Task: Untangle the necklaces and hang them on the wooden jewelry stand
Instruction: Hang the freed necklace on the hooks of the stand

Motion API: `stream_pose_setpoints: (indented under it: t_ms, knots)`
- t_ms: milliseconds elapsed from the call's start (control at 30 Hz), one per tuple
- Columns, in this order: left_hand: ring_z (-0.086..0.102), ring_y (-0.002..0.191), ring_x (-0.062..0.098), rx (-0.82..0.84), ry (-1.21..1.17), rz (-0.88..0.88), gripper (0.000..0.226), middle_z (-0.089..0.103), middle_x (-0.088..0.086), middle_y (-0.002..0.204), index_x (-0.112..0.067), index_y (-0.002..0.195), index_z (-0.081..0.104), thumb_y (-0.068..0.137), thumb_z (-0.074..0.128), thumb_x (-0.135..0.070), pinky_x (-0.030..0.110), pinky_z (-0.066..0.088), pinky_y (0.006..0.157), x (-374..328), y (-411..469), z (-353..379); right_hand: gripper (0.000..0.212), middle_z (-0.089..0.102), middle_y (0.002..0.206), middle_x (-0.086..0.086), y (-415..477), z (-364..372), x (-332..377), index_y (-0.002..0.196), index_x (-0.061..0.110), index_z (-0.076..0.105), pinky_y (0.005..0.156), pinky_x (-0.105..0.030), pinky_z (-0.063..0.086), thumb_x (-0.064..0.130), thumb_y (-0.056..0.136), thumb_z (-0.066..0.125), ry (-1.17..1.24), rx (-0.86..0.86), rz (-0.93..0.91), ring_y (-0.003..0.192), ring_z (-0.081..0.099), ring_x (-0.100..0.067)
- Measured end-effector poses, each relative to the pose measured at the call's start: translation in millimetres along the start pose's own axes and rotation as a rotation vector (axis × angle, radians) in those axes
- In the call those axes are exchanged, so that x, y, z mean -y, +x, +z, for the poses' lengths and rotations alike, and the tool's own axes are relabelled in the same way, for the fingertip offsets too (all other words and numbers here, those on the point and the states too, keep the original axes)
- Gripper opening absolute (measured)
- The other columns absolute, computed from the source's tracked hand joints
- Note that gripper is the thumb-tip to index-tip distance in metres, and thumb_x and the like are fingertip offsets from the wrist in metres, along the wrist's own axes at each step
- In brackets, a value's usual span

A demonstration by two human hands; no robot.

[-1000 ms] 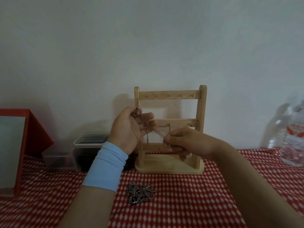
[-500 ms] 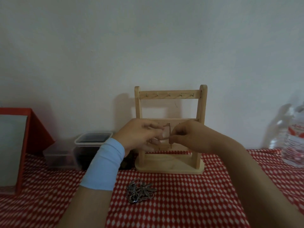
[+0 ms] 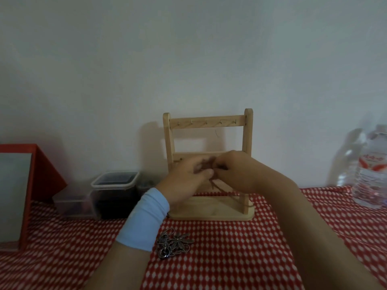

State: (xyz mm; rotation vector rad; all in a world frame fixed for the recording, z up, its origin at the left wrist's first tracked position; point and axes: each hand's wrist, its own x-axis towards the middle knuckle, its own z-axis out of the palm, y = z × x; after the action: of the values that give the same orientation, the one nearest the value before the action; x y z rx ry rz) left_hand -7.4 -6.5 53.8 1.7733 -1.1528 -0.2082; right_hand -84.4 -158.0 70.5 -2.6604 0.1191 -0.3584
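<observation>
Dim, flat, greyish light. The wooden stand [image 3: 207, 122] throws a soft shadow leftward onto the wall [image 3: 188, 49]. My left hand [image 3: 186, 176] and right hand [image 3: 236, 170] are motion-blurred; the chain [image 3: 206, 164] pinched between them is a dark smear. Frame edges bow; the bottle [image 3: 370, 170] is soft.

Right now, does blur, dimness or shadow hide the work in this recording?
Head view: dim overall; motion blur smears the left hand and right hand, so the chain they hold is only a dark smudge; the wooden stand and necklace pile are sharper; the stand's soft shadow falls on the wall, hiding nothing.
</observation>
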Motion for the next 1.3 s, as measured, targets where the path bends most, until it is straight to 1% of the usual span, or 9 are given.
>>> stream_pose_setpoints:
  t_ms: [167, 300, 500, 667, 800, 967, 1067, 1133, 1300]
  knots:
    - [0.071, 0.087, 0.018, 0.098, -0.299, -0.178, 0.024, 0.075, 0.005, 0.098, -0.013, 0.117, 0.067, 0.095, 0.057, -0.009, 0.029, 0.057, 0.083, 1, 7, 5, 0.025, 0.07, 0.076, 0.001, -8, -19, -5, 0.084, 0.025, 0.074, 0.061, -0.028, 0.051, 0.037, 0.099, 0.059, 0.057, -0.081, 0.039, 0.062, 0.059, -0.011]
    - [0.06, 0.065, 0.01, 0.023, 0.036, -0.172, 0.017, 0.066, -0.006, 0.068, -0.017, 0.094, 0.073, 0.096, 0.057, -0.02, 0.028, 0.054, 0.075, -3, 19, -3, 0.024, 0.066, 0.072, 0.003, -12, -30, -11, 0.086, 0.023, 0.072, 0.053, -0.021, 0.042, 0.033, 0.102, 0.056, 0.017, -0.138, 0.095, 0.058, 0.054, -0.01]
    - [0.058, 0.053, 0.012, -0.108, 0.072, -0.22, 0.025, 0.06, -0.002, 0.064, -0.008, 0.093, 0.072, 0.098, 0.053, -0.023, 0.038, 0.061, 0.076, -14, 34, 6, 0.036, 0.055, 0.062, 0.001, -12, -39, -29, 0.067, 0.015, 0.055, 0.048, -0.021, 0.037, 0.026, 0.102, 0.055, -0.023, -0.301, 0.312, 0.048, 0.048, -0.011]
    - [0.064, 0.061, 0.02, -0.357, 0.449, -0.075, 0.039, 0.068, 0.005, 0.068, -0.012, 0.072, 0.069, 0.094, 0.054, -0.041, 0.036, 0.057, 0.066, -12, 46, 24, 0.016, 0.069, 0.076, -0.004, -7, -37, -38, 0.083, 0.01, 0.066, 0.066, -0.035, 0.061, 0.02, 0.096, 0.064, -0.09, -0.305, 0.436, 0.065, 0.068, -0.02]
    - [0.065, 0.059, 0.018, -0.409, 0.534, -0.046, 0.044, 0.067, 0.005, 0.063, -0.01, 0.064, 0.065, 0.093, 0.052, -0.041, 0.033, 0.055, 0.058, -6, 44, 36, 0.017, 0.073, 0.083, -0.004, -6, -30, -35, 0.096, 0.007, 0.07, 0.068, -0.032, 0.06, 0.025, 0.095, 0.07, -0.088, -0.127, 0.462, 0.058, 0.062, -0.014]
    - [0.061, 0.057, 0.019, -0.212, 0.524, -0.113, 0.043, 0.067, 0.009, 0.067, -0.01, 0.07, 0.069, 0.094, 0.055, -0.042, 0.025, 0.045, 0.055, 5, 32, 45, 0.021, 0.076, 0.07, -0.01, -7, -18, -35, 0.095, 0.001, 0.064, 0.054, -0.031, 0.06, 0.02, 0.1, 0.059, 0.062, 0.124, 0.474, 0.048, 0.068, -0.018]
    - [0.059, 0.058, 0.01, -0.077, 0.398, -0.171, 0.026, 0.067, -0.002, 0.07, -0.022, 0.077, 0.069, 0.095, 0.056, -0.035, 0.023, 0.045, 0.056, 11, 28, 51, 0.027, 0.079, 0.081, -0.008, -4, -10, -32, 0.1, -0.001, 0.07, 0.063, -0.032, 0.063, 0.022, 0.102, 0.056, 0.08, 0.304, 0.473, 0.069, 0.076, -0.021]
    - [0.062, 0.065, 0.009, -0.038, 0.339, -0.193, 0.023, 0.068, -0.006, 0.074, -0.026, 0.079, 0.067, 0.096, 0.054, -0.033, 0.023, 0.048, 0.062, 15, 28, 52, 0.031, 0.078, 0.083, -0.008, 1, -2, -31, 0.099, -0.001, 0.071, 0.064, -0.032, 0.063, 0.026, 0.102, 0.056, 0.062, 0.323, 0.489, 0.078, 0.078, -0.024]
    - [0.066, 0.074, 0.018, 0.116, 0.297, -0.287, 0.02, 0.072, -0.003, 0.081, -0.024, 0.092, 0.068, 0.097, 0.051, -0.033, 0.044, 0.056, 0.085, 32, 23, 52, 0.028, 0.077, 0.078, -0.014, 6, 14, -30, 0.088, 0.0, 0.068, 0.052, -0.031, 0.061, 0.019, 0.103, 0.053, -0.018, 0.263, 0.502, 0.063, 0.077, -0.024]
